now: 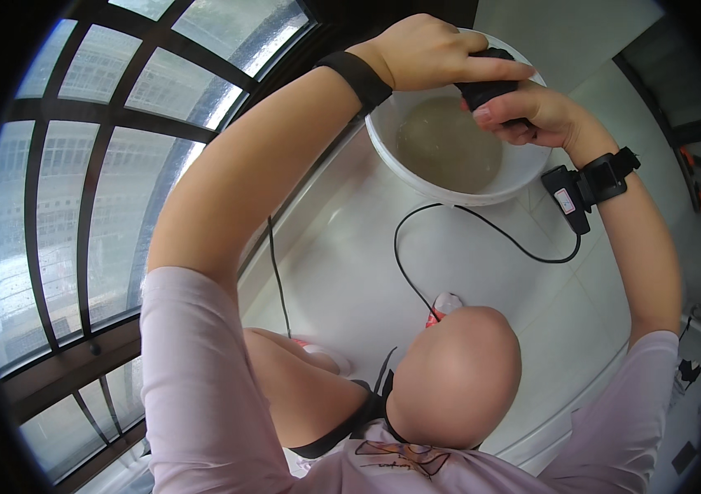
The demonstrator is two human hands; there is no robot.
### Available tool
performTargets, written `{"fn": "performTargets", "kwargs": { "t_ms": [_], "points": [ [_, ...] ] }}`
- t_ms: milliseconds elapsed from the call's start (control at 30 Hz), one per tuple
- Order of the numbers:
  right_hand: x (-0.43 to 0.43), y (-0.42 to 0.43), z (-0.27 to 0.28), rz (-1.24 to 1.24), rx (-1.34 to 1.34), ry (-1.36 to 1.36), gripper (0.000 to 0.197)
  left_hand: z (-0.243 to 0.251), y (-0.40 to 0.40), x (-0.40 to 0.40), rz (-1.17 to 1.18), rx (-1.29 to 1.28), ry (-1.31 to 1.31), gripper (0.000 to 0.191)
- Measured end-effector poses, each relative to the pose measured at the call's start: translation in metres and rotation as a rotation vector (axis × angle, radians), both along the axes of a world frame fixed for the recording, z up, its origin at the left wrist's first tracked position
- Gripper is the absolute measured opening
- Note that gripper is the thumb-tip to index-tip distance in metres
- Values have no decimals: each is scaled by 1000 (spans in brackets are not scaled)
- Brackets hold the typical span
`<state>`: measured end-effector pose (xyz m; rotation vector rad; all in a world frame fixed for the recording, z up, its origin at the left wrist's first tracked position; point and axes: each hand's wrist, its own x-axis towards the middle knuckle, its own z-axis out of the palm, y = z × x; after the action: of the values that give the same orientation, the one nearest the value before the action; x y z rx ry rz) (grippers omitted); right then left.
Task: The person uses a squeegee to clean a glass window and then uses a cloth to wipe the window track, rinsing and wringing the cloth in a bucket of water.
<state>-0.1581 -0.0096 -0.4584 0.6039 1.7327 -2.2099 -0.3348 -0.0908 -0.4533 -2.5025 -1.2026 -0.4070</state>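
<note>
My left hand [428,55] and my right hand [542,114] meet above a white plastic bucket [480,199]. Between them, both hands grip a bunched black cloth [486,91], its lower part partly hidden by my right fingers. Cloudy, greyish-brown water [446,145] lies in the bottom of the bucket below. The left hand comes at the cloth from above, the right from the side and underneath. The bucket stands on a pale tiled floor [338,272] in front of my knees.
A black cable [397,247] loops over the floor from the device [567,194] on my right wrist. A dark-framed window [109,123] runs along the left. My feet in red-and-white footwear [434,316] are near the bucket. Another dark frame [659,105] stands at right.
</note>
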Motion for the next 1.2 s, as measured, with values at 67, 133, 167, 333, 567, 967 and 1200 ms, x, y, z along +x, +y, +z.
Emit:
{"fn": "performTargets", "kwargs": {
  "t_ms": [67,133,167,333,567,967,1200],
  "points": [
    [-3,-8,-2,-19,95,-45,27,1,-1,5,89,-119,150,43],
    [-3,-18,-9,-121,419,-84,23,-1,-2,10,140,-153,215,40],
    [-7,-20,-11,-123,417,-84,23,-2,-2,12,191,-187,278,37],
    [-32,-12,-36,-339,654,-67,27,-8,3,5,360,-234,182,47],
    [-40,-15,-44,-368,774,-92,35,-21,10,7,463,-332,176,43],
    [-28,-3,-29,-321,720,26,27,-19,9,10,500,-180,124,43],
    [-10,8,13,-122,364,-100,23,17,2,6,157,263,98,46]
  ]
}}
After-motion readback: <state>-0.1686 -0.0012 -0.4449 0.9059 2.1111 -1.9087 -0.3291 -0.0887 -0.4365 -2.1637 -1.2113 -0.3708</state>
